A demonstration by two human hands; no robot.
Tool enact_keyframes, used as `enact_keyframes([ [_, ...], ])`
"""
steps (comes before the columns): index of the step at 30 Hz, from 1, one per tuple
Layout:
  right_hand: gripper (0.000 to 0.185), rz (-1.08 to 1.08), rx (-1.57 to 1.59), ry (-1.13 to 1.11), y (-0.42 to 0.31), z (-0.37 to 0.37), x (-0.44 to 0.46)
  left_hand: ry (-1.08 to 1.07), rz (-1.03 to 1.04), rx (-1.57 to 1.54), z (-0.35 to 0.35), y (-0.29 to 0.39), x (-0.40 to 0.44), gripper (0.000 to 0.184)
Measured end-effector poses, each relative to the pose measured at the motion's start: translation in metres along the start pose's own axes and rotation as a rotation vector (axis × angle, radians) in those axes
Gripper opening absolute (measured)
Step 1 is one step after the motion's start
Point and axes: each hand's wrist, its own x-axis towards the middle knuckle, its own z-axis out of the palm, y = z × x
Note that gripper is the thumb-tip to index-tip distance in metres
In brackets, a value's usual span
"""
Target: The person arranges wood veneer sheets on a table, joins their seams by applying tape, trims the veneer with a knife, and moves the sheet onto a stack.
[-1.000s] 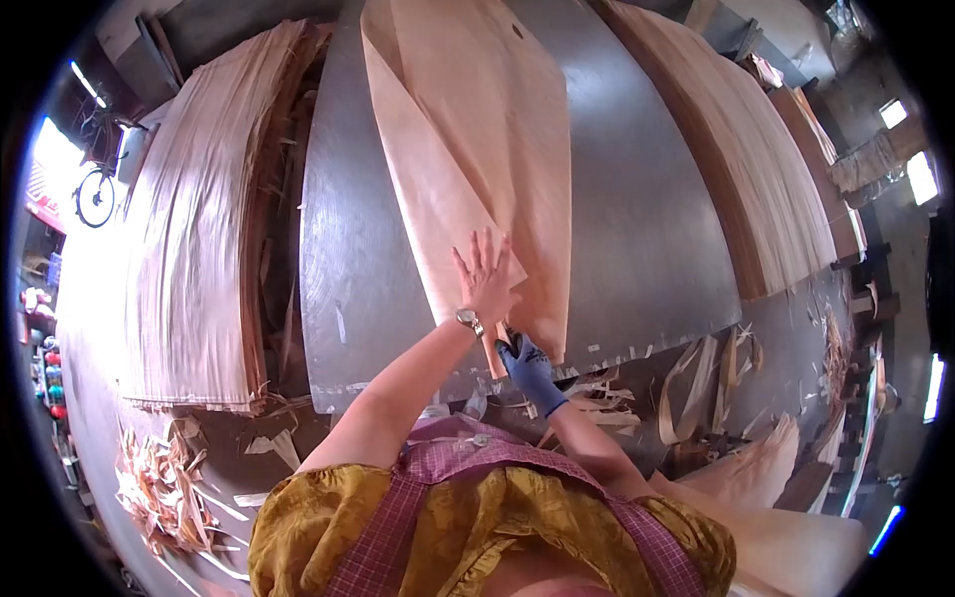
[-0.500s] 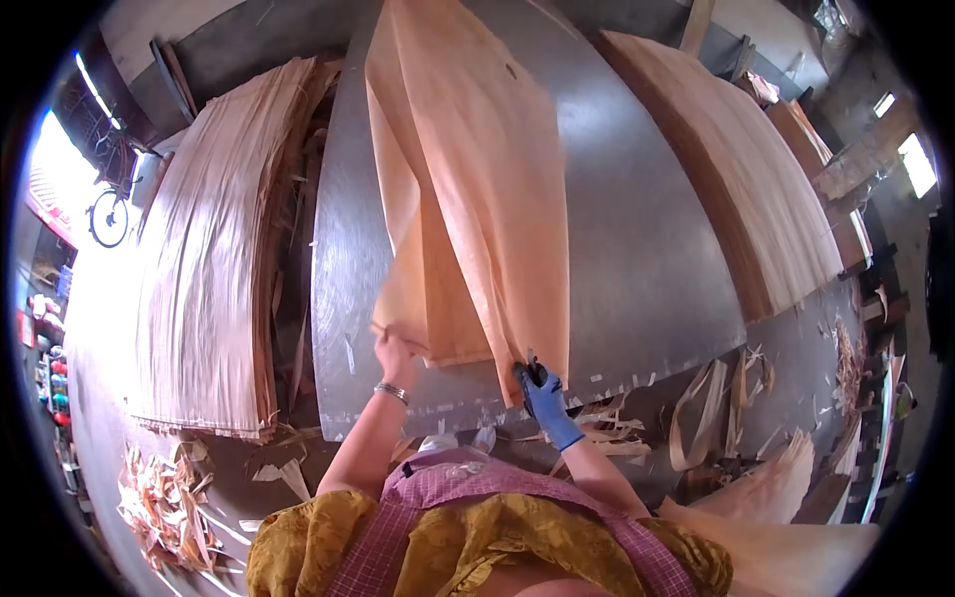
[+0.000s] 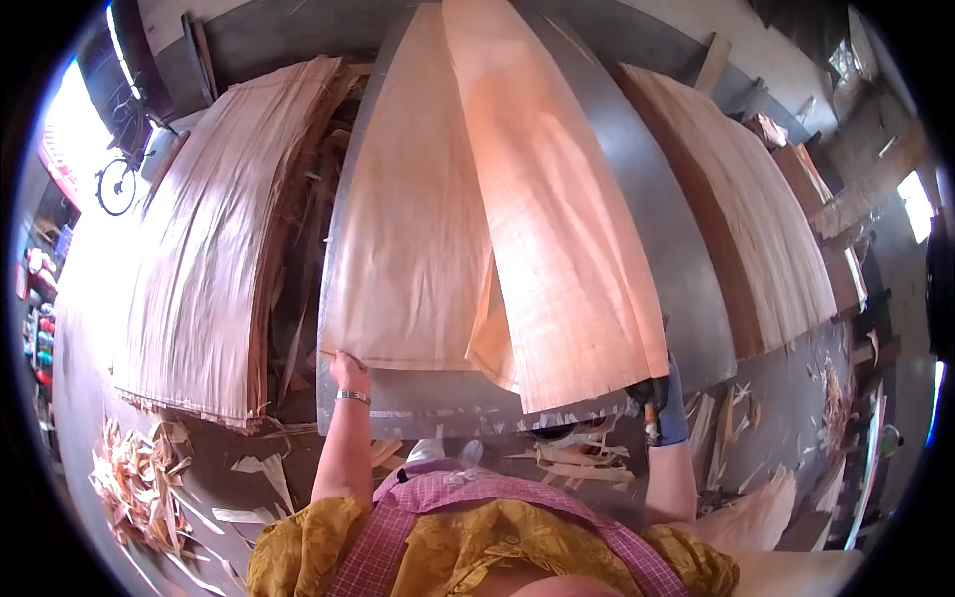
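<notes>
A wide sheet of thin wood veneer [image 3: 567, 269] lies over a grey metal tabletop [image 3: 438, 398]. Its left part is spread flat, while the right part is folded over with a raised edge. My left hand [image 3: 349, 371], bare with a bracelet at the wrist, pinches the near left corner. At the near right corner is my right hand [image 3: 668, 406] in a blue and black glove, its fingers closed at the sheet's edge. A short tool with a wooden handle [image 3: 652, 416] juts down from that hand; its other end is hidden.
Tall veneer stacks flank the tabletop, one on the left [image 3: 219, 239] and one on the right [image 3: 746, 209]. A heap of veneer scraps [image 3: 144, 488] lies on the floor at lower left. More strips [image 3: 582, 460] litter the floor below the table's near edge.
My hands have moved apart, the left one leftward and the right one rightward. The bunched veneer has opened out across the tabletop, its folded part swinging right.
</notes>
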Motion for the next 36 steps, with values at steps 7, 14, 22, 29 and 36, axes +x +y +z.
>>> enact_keyframes([
  [7,0.025,-0.217,-0.663,0.571,0.04,-0.095,0.033,-0.038,-0.024,0.06,-0.021,0.029,0.008,0.018],
  [14,0.021,-0.171,-0.925,0.667,0.056,-0.16,0.075,0.024,0.126,-0.003,-0.023,0.008,0.033,0.016],
  [22,0.017,-0.179,-0.74,0.575,0.086,-0.283,0.061,-0.009,0.165,0.057,-0.037,0.009,0.007,0.017],
  [29,0.039,-0.123,-0.344,0.759,0.13,-0.407,0.004,-0.027,0.021,0.128,-0.044,-0.029,-0.104,0.033],
  [36,0.055,-0.059,-1.346,0.798,0.059,-0.342,0.0,0.062,-0.017,0.212,-0.024,-0.048,-0.092,0.024],
])
